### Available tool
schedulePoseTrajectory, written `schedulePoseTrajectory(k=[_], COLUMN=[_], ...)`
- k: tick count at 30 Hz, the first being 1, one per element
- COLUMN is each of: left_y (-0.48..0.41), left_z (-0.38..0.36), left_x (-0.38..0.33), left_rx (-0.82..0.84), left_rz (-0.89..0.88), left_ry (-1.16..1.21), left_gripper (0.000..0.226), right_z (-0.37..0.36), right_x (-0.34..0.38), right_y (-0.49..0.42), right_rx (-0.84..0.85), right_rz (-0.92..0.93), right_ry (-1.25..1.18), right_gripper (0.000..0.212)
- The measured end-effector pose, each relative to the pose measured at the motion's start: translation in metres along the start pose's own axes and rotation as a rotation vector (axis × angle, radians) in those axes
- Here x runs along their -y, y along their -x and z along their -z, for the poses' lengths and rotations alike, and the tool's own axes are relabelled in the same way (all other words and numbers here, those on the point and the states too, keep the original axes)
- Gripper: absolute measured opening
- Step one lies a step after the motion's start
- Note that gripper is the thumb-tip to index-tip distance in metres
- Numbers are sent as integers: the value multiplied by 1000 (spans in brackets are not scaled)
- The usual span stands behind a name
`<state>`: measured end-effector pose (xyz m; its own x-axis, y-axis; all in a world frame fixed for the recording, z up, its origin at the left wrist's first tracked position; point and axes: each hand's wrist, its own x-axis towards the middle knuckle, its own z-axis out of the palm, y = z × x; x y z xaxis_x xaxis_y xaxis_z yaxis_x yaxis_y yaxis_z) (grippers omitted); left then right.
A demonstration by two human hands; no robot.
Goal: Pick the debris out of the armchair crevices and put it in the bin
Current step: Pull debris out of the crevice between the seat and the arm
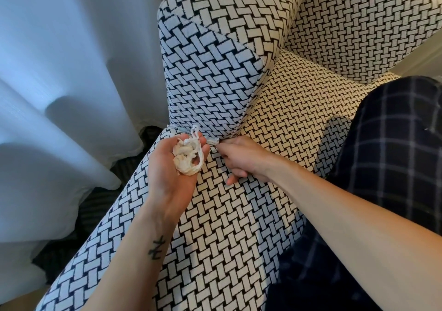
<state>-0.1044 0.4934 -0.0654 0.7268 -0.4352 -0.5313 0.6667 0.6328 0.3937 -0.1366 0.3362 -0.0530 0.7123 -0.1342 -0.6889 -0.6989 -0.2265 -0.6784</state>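
My left hand (171,169), palm up, cups a wad of crumpled white tissue and yarn (187,159), fingers curled round it. My right hand (242,160) pinches a small white scrap (213,141) in the crevice of the black-and-white woven armchair (227,215), between arm and seat. My dark checked trouser leg (394,148) rests on the seat to the right.

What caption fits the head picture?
Left hand cups crumpled white scraps; right hand pinches a white bit at the black-and-white woven armchair crevice.

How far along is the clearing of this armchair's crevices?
Done: a wad of white scraps sits gathered in the left hand. In hand: the right hand pinches another white piece at the crevice under the armrest. Left: binning everything; no bin is in view.
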Motion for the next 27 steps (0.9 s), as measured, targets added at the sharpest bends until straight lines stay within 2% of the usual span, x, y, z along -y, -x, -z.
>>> schedulePoseTrajectory(k=[5,11,14,18,20,24,27], left_y=[1,1,1,1,2,3,4], left_z=[-4,-4,-2,-3,-2,-3,-3], left_x=[-1,-2,-2,-4,-4,-4,-4], left_rx=[-3,-15,-25,-33,-42,-58,-67], left_rz=[-32,-44,-31,-54,-63,-58,-55], left_ry=[-31,-47,-58,-116,-183,-260,-266], left_gripper=[16,14,16,14,15,19,23], right_z=[-15,-2,1,-2,-7,-19,-24], right_x=[27,1,-2,-5,-8,-2,4], right_y=[-12,-9,-8,-2,-2,-7,-12], right_rx=[-128,-41,-1,-22,-58,-247,-333], right_rz=[-162,-23,5,57,84,58,17], right_ry=[356,60,41,19,13,9,-17], right_gripper=[16,26,30,21,25,54,57])
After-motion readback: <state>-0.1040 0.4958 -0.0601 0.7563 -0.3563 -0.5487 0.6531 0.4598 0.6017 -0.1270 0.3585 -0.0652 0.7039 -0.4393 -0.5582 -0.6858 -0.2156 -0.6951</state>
